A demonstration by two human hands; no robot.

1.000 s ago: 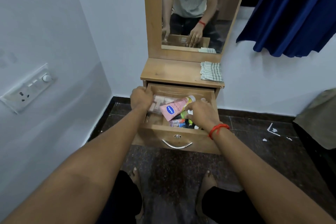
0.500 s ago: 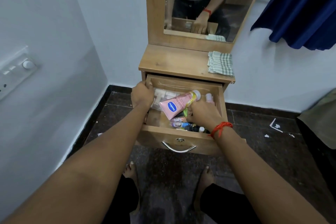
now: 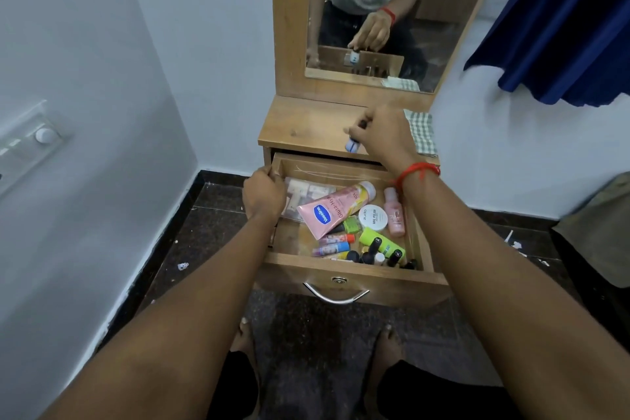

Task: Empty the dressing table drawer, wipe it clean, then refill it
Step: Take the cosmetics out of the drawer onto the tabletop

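The wooden drawer stands pulled open under the dressing table top. Inside lie a pink lotion tube, a white round jar, a small pink bottle, a green tube, a clear pouch and several small bottles along the front. My left hand grips the drawer's left wall. My right hand is raised over the table top's front edge, holding a small blue-and-white bottle by its top.
A folded checked cloth lies on the right of the table top. The mirror rises behind it. A white wall with a switch panel is close on the left. A blue curtain hangs at the right.
My right hand has come up out of the drawer with the small blue-and-white bottle and now hovers over the table top. My left hand stays on the drawer's left wall.
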